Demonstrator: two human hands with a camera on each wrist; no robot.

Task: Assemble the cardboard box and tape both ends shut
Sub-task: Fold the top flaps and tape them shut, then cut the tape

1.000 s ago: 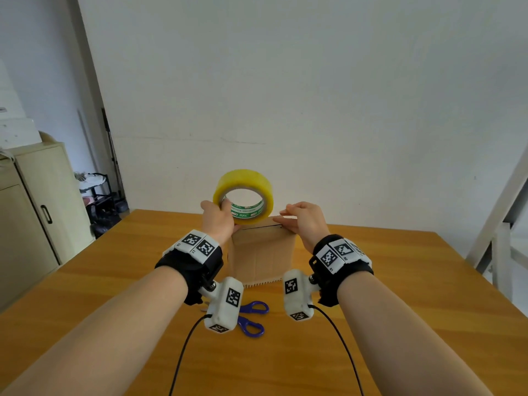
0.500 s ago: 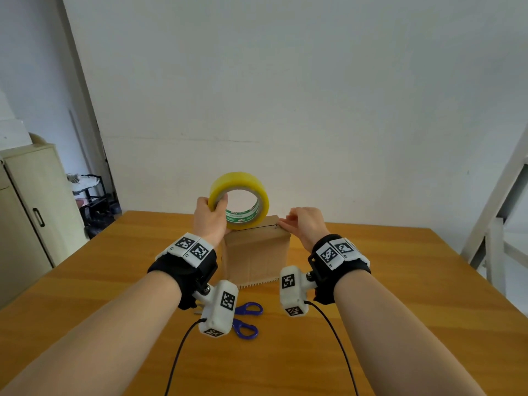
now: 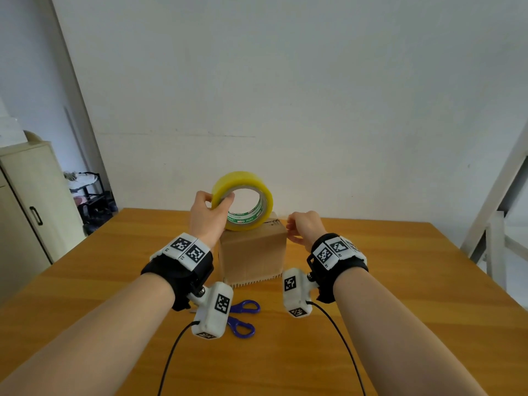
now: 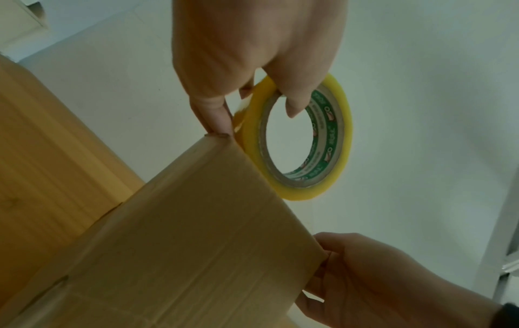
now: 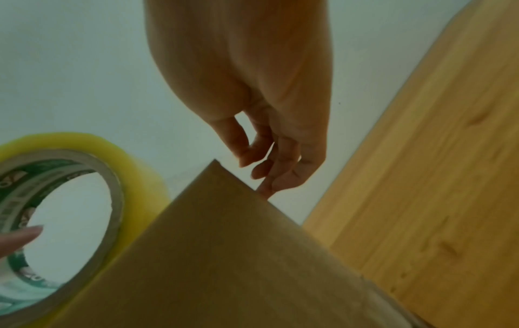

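Both my forearms reach forward, each wrist strapped with a marker band. My left hand (image 3: 208, 217) is raised, thumb hooked through the tape roll (image 3: 245, 201) and fingers curled over its rim. My right hand (image 3: 303, 228) sits lower, fingers loosely curled, fingertips (image 5: 265, 188) touching the cardboard box (image 3: 253, 250) at its top edge.

Blue-handled scissors (image 3: 243, 317) on wooden table (image 3: 400, 281); beige cabinet (image 3: 31, 204) at left.
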